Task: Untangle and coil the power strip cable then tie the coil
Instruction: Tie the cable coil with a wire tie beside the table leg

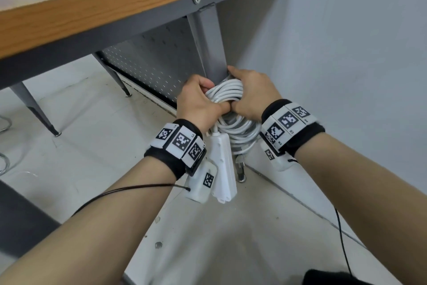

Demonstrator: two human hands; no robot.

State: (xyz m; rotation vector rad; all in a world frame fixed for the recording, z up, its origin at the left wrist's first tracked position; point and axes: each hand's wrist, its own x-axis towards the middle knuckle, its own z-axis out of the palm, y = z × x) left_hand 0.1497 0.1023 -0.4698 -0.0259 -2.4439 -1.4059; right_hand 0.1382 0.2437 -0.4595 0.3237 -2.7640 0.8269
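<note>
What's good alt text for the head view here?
Both hands, left hand and right hand, grip a coiled white cable from either side, held in the air beside a grey desk leg. The white power strip hangs below the coil between the wrists, above a pale floor.

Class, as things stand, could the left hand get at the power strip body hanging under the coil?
Probably yes: the power strip body hangs free just below the left hand, but that hand grips the coil.
</note>
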